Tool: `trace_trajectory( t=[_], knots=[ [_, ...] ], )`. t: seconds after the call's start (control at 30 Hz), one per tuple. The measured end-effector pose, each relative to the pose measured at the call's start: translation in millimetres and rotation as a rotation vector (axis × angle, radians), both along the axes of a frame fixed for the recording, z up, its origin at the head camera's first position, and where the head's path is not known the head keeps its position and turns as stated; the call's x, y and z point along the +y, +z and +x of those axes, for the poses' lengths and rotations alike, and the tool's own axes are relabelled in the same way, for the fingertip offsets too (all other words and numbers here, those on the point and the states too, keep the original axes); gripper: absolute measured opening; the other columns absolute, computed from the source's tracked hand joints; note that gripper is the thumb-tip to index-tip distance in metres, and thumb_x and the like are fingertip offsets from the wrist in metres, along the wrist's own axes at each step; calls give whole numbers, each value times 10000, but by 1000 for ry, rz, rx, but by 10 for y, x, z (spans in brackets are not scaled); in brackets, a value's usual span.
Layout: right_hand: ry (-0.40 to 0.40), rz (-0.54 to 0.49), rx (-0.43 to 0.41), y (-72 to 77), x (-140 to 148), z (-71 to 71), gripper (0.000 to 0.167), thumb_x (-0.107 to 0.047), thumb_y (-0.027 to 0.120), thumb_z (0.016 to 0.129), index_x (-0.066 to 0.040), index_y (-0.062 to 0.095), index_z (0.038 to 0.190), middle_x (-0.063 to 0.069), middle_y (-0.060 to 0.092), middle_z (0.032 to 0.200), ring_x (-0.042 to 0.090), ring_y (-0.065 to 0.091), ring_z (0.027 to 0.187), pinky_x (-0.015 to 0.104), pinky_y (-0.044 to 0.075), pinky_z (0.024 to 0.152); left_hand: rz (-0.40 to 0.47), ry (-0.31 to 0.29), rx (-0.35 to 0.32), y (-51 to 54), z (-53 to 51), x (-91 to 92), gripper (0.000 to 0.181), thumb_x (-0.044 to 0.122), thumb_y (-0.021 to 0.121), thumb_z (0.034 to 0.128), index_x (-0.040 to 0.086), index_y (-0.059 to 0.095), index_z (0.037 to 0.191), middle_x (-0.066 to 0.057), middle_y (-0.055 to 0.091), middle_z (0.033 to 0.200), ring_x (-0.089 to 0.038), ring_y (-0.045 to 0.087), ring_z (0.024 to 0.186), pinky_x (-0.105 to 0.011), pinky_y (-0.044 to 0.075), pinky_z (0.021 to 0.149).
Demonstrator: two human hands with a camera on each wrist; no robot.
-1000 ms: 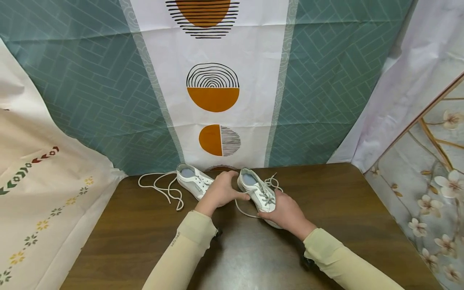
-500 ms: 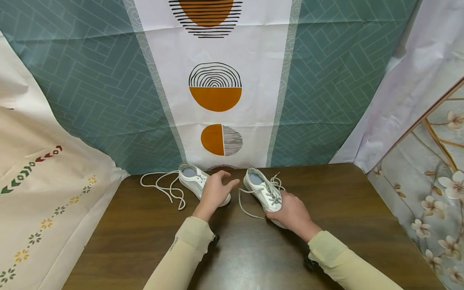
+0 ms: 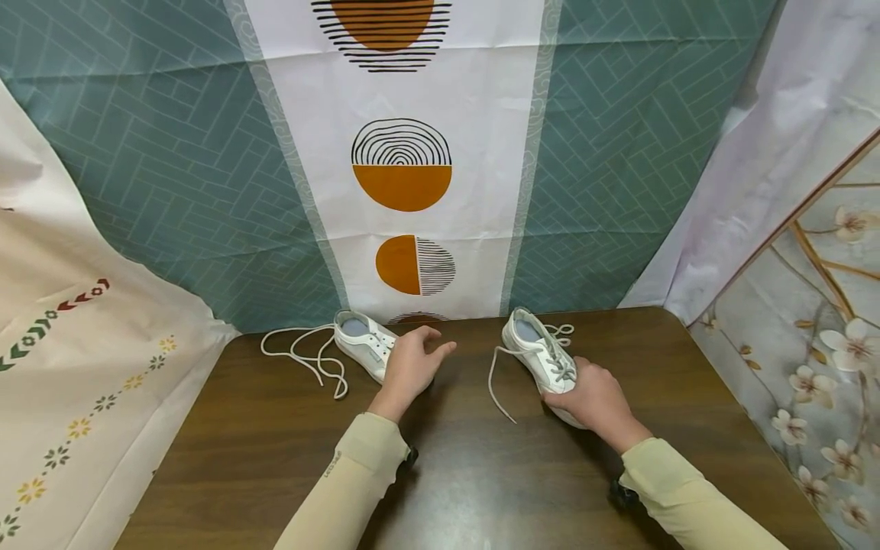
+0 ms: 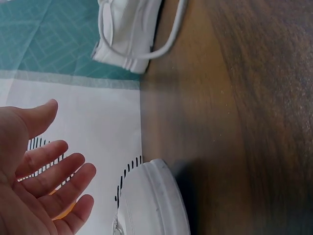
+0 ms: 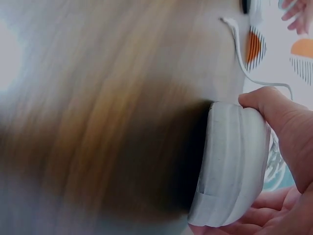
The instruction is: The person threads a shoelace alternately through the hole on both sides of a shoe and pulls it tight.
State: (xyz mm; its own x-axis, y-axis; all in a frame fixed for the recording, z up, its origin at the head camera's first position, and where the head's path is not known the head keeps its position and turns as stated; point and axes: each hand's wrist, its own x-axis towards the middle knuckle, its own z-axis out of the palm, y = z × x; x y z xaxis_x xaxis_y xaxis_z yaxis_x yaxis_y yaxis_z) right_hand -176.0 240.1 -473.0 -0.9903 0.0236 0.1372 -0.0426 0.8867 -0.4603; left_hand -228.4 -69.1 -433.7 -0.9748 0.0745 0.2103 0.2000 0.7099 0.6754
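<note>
The right hand point(image 3: 591, 401) grips the toe of a white low-cut lace-up shoe with a pale blue-grey insole point(image 3: 543, 363); in the right wrist view its thumb lies on one side of the toe and its fingers on the other. The left hand point(image 3: 412, 370) holds nothing: its fingers are relaxed and slightly bent, the thumb well apart from them.

The gripped shoe is at the right of the pair, heel toward the back edge of a dark brown wood-grain table point(image 3: 454, 473), toe angled toward the person. Whether its sole touches the tabletop, I cannot tell. A long off-white lace end point(image 3: 490, 382) trails from its left side, and looped lace point(image 3: 564, 332) lies at its right.

A matching white shoe point(image 3: 364, 347) rests on the table to the left, its toe largely hidden behind the left hand in the head view; the left wrist view shows hand and toe apart. Its off-white lace point(image 3: 319, 359) curls over the table further left. Behind hangs a teal cloth with a white central panel point(image 3: 474, 153) printed with orange-and-black circles.
</note>
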Motion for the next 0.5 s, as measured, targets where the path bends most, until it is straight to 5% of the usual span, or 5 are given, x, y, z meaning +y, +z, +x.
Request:
trace_trajectory(
  t=[0.5],
  knots=[
    [-156, 40, -44, 56, 550, 58, 683, -555, 765, 633, 39, 567, 907, 174, 636, 792, 250, 566, 609, 366, 414, 490, -23, -19, -17, -79, 18, 90, 383, 455, 684, 812, 155, 662, 1050, -21, 687, 1016, -239, 647, 934, -371, 506, 788]
  ],
)
